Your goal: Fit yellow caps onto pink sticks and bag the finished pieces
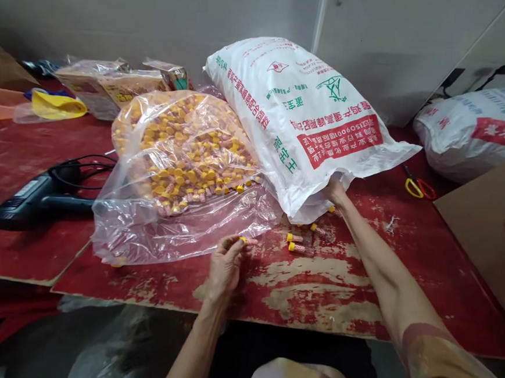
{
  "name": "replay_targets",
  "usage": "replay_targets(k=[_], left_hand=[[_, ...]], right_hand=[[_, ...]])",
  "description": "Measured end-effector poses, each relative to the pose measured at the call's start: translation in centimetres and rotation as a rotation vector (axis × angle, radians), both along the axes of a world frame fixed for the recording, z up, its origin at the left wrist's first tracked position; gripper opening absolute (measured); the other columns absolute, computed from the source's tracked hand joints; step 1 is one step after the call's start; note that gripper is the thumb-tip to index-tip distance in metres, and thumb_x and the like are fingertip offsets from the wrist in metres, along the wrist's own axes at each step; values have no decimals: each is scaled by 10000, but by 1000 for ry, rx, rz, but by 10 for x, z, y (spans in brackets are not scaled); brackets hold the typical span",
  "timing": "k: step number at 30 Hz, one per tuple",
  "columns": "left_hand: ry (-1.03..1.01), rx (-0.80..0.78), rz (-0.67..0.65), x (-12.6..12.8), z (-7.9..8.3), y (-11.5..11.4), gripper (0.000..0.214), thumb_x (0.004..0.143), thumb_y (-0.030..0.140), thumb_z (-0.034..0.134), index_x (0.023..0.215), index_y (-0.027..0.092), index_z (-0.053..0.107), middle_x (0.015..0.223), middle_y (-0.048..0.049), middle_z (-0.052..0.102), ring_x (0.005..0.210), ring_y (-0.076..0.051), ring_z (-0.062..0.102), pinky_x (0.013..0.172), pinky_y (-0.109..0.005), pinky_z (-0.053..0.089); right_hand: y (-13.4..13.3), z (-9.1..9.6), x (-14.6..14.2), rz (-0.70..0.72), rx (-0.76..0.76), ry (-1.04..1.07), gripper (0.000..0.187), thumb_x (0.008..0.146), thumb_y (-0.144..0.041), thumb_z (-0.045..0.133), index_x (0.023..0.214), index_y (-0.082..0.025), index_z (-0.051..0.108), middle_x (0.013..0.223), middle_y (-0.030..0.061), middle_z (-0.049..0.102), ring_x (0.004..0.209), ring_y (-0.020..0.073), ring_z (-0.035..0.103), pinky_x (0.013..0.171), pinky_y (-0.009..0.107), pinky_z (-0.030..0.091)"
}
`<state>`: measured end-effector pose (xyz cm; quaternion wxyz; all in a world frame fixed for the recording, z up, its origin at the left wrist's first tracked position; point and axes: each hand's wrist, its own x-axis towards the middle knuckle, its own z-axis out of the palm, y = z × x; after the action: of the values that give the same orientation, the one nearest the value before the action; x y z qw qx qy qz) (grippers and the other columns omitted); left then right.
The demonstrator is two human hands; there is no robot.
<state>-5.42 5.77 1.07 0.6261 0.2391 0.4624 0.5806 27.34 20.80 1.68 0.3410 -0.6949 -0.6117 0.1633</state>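
Note:
My left hand (228,263) rests on the worn red table (314,287), its fingers pinched on a small pink tube with a yellow cap (248,241). My right hand (333,191) reaches into the open end of a large white woven sack (297,117) lying on the table; its fingers are hidden by the sack. Two more yellow-capped tubes (298,244) lie loose just in front of the sack. A clear plastic bag (179,166) heaped with several such tubes lies left of the sack.
A black handheld device with a cable (42,196) lies at the left. Yellow-and-red scissors (419,187) lie right of the sack, near a second white sack (475,131) and a cardboard sheet (490,225). Bagged boxes (107,87) stand at the back left.

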Motion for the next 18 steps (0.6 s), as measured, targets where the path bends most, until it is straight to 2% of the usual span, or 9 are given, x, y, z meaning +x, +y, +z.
replay_targets(k=[2,4,7,10,14,18], left_hand=[[-88,-56,-44,14,0,-11,426,542,292,833,875,149,609,760,-50,699,640,-137,645,612,-238,484],[-131,-73,-64,25,3,-20,424,558,278,832,904,145,626,804,-57,701,693,-142,657,632,-232,487],[-161,-56,-90,41,9,-28,401,577,272,828,911,150,644,850,-44,686,735,-137,659,665,-231,491],[-162,-13,-101,60,12,-36,387,576,284,829,891,159,643,826,-17,661,729,-129,648,680,-239,492],[-97,57,-128,80,8,-48,324,643,307,790,889,162,637,837,-27,659,736,-127,637,709,-256,490],[-67,61,-32,87,1,-57,301,631,308,797,842,160,641,819,-8,644,697,-103,614,708,-247,489]], right_hand=[[-29,5,-2,-20,-17,10,302,793,-328,609,912,-60,677,849,107,681,841,245,621,792,363,484],[-66,9,-7,4,-18,52,340,787,-321,609,1029,-91,668,926,92,679,857,231,622,791,354,491],[-126,13,-19,206,-12,147,369,799,-339,604,1120,-164,650,1040,69,653,926,211,605,834,350,483],[-172,18,-33,446,-18,155,321,837,-362,582,1108,-214,668,988,60,630,909,204,586,869,382,469],[-200,22,-50,631,-36,80,364,897,-344,517,1241,-266,608,910,54,576,890,190,558,888,392,463],[-211,18,-63,673,-9,38,364,913,-313,490,1261,-267,587,978,76,570,914,195,551,834,348,488]])
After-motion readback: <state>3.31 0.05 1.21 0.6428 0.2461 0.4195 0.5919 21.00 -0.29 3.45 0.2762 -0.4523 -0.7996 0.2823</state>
